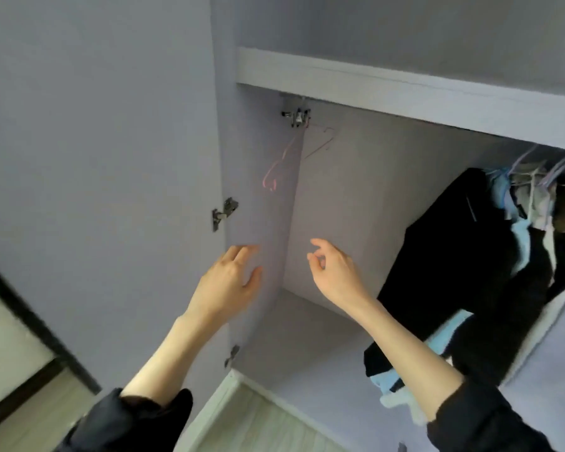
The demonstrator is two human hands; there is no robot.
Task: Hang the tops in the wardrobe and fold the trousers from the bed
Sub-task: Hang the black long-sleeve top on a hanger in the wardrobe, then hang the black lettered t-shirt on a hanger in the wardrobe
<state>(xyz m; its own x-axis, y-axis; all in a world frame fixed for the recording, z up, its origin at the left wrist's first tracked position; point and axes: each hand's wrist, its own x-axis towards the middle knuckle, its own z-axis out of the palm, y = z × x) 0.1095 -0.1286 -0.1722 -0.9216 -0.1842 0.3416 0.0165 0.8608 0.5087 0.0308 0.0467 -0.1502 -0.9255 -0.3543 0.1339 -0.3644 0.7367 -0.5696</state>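
I look into an open pale lilac wardrobe [356, 177]. A thin pink hanger [322, 143] hangs empty at the top left of the rail, and its reflection shows on the glossy side panel. Several dark, blue and grey tops [490, 256] hang bunched at the right end. My left hand [232, 282] reaches up toward the left side panel with straight, spread fingers and holds nothing. My right hand [331, 269] is raised inside the wardrobe, fingers loosely curled, thumb and forefinger close together, with nothing in them. The bed and trousers are out of view.
The open left door [95, 158] fills the left side, with metal hinges [224, 212] on its edge. A shelf board [405, 93] runs across above the rail. The wardrobe floor [307, 347] lies below my hands. A dark door frame [30, 314] stands at far left.
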